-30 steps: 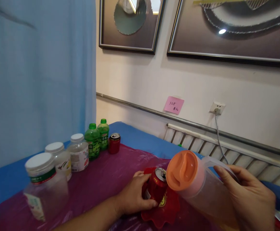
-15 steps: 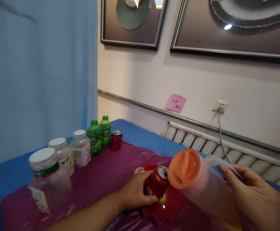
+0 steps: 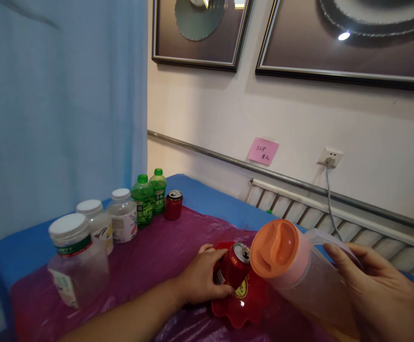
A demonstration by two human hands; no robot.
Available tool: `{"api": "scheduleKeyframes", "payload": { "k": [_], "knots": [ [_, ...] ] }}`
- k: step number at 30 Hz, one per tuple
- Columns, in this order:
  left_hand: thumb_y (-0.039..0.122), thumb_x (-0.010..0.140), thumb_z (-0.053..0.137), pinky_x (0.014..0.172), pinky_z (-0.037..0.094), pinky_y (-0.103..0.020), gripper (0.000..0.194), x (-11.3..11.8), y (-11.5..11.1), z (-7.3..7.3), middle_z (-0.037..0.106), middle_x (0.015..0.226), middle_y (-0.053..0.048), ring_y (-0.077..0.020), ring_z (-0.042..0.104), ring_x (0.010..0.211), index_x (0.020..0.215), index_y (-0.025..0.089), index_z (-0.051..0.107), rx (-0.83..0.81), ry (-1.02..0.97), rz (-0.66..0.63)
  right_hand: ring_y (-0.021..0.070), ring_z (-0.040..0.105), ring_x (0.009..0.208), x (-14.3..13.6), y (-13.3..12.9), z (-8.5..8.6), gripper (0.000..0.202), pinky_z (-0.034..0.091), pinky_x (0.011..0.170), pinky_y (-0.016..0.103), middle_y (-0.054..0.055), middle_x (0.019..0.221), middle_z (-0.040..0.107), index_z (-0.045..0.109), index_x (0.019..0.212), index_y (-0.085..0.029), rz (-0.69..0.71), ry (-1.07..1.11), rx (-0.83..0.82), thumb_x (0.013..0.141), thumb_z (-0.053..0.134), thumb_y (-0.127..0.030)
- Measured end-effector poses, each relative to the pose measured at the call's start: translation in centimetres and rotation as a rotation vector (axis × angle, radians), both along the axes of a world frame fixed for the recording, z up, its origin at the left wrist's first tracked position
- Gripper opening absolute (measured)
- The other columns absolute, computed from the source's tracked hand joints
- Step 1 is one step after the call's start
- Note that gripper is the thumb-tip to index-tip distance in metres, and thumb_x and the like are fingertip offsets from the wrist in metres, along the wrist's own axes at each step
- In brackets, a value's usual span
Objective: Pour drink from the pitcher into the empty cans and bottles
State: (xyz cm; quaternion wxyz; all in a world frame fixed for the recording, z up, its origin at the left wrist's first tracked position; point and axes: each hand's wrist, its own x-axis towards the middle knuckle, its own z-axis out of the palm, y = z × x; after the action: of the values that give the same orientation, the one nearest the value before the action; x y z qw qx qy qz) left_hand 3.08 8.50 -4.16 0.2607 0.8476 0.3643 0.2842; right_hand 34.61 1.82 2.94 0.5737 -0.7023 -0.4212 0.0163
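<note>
Red aluminium, and it's the left hand [image 3: 204, 280] that has it! Thumb on the near side, fingers wrapped round behind, clamped on a red can [image 3: 232, 268], its opened top leaning towards the pitcher [image 3: 321, 280]. Gold lettering runs under the rim, too small to read. Across from it, the right hand [image 3: 381, 289] is closed round the pitcher's handle, holding it tipped, amber liquid low inside, the orange lid [image 3: 274, 248] right up by the can's rim; whether they touch, can't tell. Below the can sits a scalloped red dish [image 3: 237, 313] with a round yellow emblem, all on purple plastic sheeting [image 3: 157, 256] over the blue-covered table [image 3: 22, 256].

To the labels! Along the table's left edge, a big square jar [image 3: 79, 270] wears a green band whose print is illegible, with two smaller white-lidded jars beyond. Further up, the back green bottle [image 3: 158, 190] shows 青梅 clearly, its neighbour [image 3: 143, 202] just part of the name; a second red can [image 3: 174, 207] stands beside them, near the far corner. On the wall, a pink note [image 3: 263, 151] reads "32", the rest a scrawl.

And against a second ago? Both grips are unchanged; the view has swung slightly left and down, and a bright glint has appeared on the dish.
</note>
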Motion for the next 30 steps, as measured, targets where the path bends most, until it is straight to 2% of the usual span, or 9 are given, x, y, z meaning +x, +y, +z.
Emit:
{"api": "scheduleKeyframes", "payload": {
  "k": [8, 14, 21, 30],
  "knots": [
    [0.036, 0.066, 0.084, 0.113, 0.026, -0.046, 0.057, 0.1, -0.1, 0.0, 0.074, 0.117, -0.001, -0.0309, 0.066, 0.109, 0.118, 0.029, 0.062, -0.047, -0.027, -0.018, 0.0205, 0.064, 0.068, -0.3, -0.1, 0.3, 0.053, 0.045, 0.054, 0.025, 0.002, 0.079, 0.074, 0.079, 0.098, -0.018, 0.007, -0.035, 0.053, 0.071, 0.08, -0.064],
    [0.037, 0.067, 0.083, 0.112, 0.028, -0.044, 0.053, 0.1, -0.1, 0.0, 0.074, 0.114, 0.0, -0.0294, 0.066, 0.106, 0.114, 0.028, 0.063, -0.043, -0.035, -0.018, 0.02, 0.064, 0.067, -0.5, -0.2, 0.6, 0.057, 0.045, 0.052, 0.025, 0.001, 0.077, 0.073, 0.079, 0.099, -0.02, -0.007, -0.001, 0.006, 0.068, 0.08, -0.067],
    [0.038, 0.067, 0.082, 0.113, 0.028, -0.043, 0.052, 0.1, -0.1, 0.0, 0.074, 0.116, 0.0, -0.0301, 0.066, 0.108, 0.115, 0.028, 0.063, -0.051, -0.032, -0.029, 0.0206, 0.064, 0.068, -0.9, -0.5, 1.0, 0.052, 0.044, 0.053, 0.026, 0.001, 0.076, 0.073, 0.079, 0.094, -0.02, 0.001, -0.02, 0.036, 0.07, 0.078, -0.067],
    [0.037, 0.067, 0.084, 0.113, 0.026, -0.043, 0.054, 0.0, -0.1, 0.0, 0.074, 0.119, 0.0, -0.0304, 0.066, 0.111, 0.116, 0.028, 0.062, -0.059, -0.028, -0.032, 0.0226, 0.066, 0.074, -0.2, -0.1, 0.2, 0.054, 0.045, 0.057, 0.026, 0.002, 0.082, 0.075, 0.079, 0.098, -0.019, -0.014, -0.044, 0.041, 0.07, 0.079, -0.066]
  ]
}}
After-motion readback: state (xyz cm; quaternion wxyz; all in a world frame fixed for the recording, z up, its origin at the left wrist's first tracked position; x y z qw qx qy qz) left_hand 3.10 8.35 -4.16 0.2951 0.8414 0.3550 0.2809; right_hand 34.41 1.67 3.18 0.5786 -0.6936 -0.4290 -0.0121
